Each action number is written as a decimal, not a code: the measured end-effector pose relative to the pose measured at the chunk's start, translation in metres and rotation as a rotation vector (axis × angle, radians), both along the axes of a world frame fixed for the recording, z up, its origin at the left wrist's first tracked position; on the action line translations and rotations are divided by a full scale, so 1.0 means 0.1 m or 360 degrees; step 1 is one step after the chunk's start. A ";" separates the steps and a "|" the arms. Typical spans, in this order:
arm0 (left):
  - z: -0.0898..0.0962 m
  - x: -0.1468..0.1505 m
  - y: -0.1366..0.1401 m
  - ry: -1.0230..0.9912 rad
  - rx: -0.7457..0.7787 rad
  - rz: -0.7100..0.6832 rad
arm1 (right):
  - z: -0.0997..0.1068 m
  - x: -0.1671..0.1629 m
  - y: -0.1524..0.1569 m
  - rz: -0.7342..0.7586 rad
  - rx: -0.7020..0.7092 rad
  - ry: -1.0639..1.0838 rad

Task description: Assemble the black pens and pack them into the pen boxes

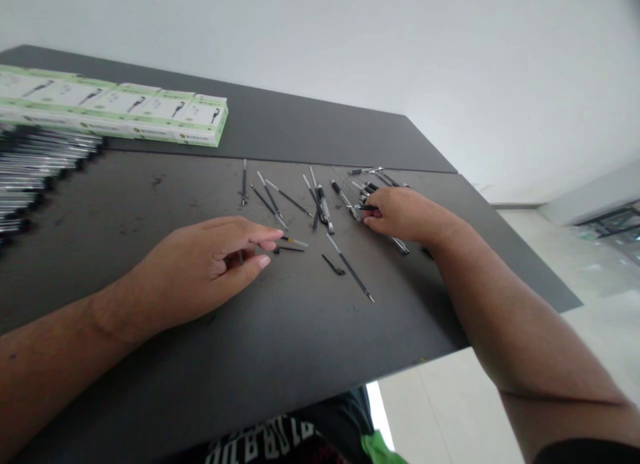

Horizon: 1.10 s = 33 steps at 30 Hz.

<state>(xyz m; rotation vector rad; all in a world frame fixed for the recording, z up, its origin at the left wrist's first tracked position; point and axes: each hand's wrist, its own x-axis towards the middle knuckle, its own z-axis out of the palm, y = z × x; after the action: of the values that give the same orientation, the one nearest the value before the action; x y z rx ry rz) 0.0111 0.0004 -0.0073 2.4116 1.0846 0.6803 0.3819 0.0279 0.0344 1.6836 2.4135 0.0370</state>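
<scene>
Dark gray tabletop (280,357), pale wall (320,51) behind. Head cam: left hand (215,264) at 8 o'clock, thumb and index kinda spread, yellow-marked refill (299,243) just past the fingertips. Right hand (400,212) at 3, curled over the pens (345,199); can't tell if it's pinching one.

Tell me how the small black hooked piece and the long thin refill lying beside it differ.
Length: the refill is much longer than the hooked piece.
Colour: the hooked piece looks black all over; the refill is dark with a pale, clear-looking far end.
Shape: the hooked piece thickens at one end; the refill is straight.
Both lie on the grey table.
</scene>
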 end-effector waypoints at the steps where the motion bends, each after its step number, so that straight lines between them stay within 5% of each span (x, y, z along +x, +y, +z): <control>1: 0.00 0.00 0.00 0.0004 -0.0007 -0.0005 | 0.01 -0.01 -0.01 -0.0015 0.0019 0.0024; 7: 0.01 0.01 0.01 0.0035 -0.0035 -0.0028 | 0.07 0.01 -0.03 -0.0081 0.0088 0.0113; 19: 0.01 -0.01 0.01 0.0207 -0.0001 -0.0056 | 0.21 0.07 -0.09 -0.0148 -0.0337 -0.0008; 33: 0.02 0.00 0.01 0.0197 -0.0017 -0.0087 | 0.08 0.04 -0.05 -0.0052 -0.0280 -0.0009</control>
<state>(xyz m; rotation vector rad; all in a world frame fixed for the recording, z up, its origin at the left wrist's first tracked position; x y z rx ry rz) 0.0109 0.0018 -0.0056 2.4926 1.0628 0.5118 0.3862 0.0228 0.0424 1.6409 2.3089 -0.1705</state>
